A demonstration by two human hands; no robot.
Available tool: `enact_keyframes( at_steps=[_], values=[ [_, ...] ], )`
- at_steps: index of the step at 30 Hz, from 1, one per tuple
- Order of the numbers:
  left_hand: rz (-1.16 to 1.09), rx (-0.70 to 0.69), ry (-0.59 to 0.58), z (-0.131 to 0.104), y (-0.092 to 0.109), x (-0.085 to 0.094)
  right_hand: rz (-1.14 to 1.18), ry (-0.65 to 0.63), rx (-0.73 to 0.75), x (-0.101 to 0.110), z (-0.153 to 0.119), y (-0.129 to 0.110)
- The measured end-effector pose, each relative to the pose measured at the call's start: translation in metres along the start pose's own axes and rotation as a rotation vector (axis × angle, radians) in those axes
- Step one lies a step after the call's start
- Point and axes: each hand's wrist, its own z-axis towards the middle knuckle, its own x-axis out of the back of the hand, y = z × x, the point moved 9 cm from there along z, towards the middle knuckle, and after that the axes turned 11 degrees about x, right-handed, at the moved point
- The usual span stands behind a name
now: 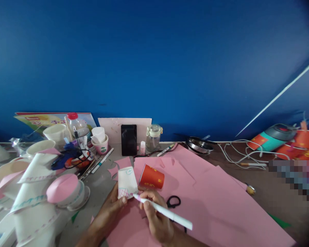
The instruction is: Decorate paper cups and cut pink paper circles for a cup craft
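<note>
My left hand (112,204) grips a white paper cup (127,174) near its lower edge, above the pink paper. Pink criss-cross lines and a teal curve are drawn low on the cup, with a small teal mark near its top. A white marker (167,211) is pinched in my right hand (157,216), its pink tip at the cup's lower right edge. Just behind my right hand, a red paper cup (152,176) with yellow print lies on its side. Black-handled scissors (173,201) rest on the pink sheets (216,209), partly hidden by my right hand.
Decorated white paper cups (33,195) crowd the left side. Behind them stand stacked cups (55,134) and a red-capped bottle (76,125). A black phone (129,140) and glass jar (153,138) stand by the blue wall. White cables (231,156) lie at right.
</note>
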Motion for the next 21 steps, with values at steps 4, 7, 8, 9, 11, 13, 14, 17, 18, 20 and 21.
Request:
enact_keyframes(
  at_steps=[4, 7, 8, 9, 11, 13, 14, 17, 18, 20, 21],
  values=[
    [0.03, -0.011, 0.002, 0.0, -0.001, 0.002, -0.027, -0.001, 0.002, 0.001, 0.0, 0.001],
    [0.046, 0.001, 0.001, 0.0, -0.002, 0.002, -0.007, 0.019, -0.01, 0.001, -0.001, 0.004],
    [0.043, 0.0, 0.0, 0.0, -0.002, 0.002, -0.001, 0.02, -0.009, 0.001, -0.001, 0.004],
    [0.036, -0.006, -0.002, 0.0, -0.002, 0.001, 0.001, 0.021, -0.004, 0.001, -0.001, 0.004],
    [0.02, -0.022, -0.006, -0.001, -0.001, 0.001, 0.003, 0.016, -0.005, 0.0, -0.001, 0.004],
    [0.014, -0.028, -0.005, -0.001, -0.001, 0.001, 0.013, 0.007, -0.023, 0.0, -0.001, 0.005],
    [0.014, -0.024, -0.004, -0.001, -0.001, 0.002, 0.023, 0.004, -0.03, -0.001, -0.002, 0.006],
    [0.018, -0.002, -0.008, -0.001, -0.003, 0.002, 0.091, -0.002, -0.067, -0.003, -0.004, 0.01],
    [0.019, 0.003, -0.013, -0.001, -0.004, 0.002, 0.126, 0.005, -0.085, -0.004, -0.005, 0.013],
    [0.018, 0.007, -0.016, 0.0, -0.004, 0.003, 0.197, 0.028, -0.134, -0.005, -0.007, 0.018],
    [0.017, 0.007, -0.014, 0.0, -0.005, 0.003, 0.223, 0.045, -0.149, -0.005, -0.008, 0.02]
  ],
)
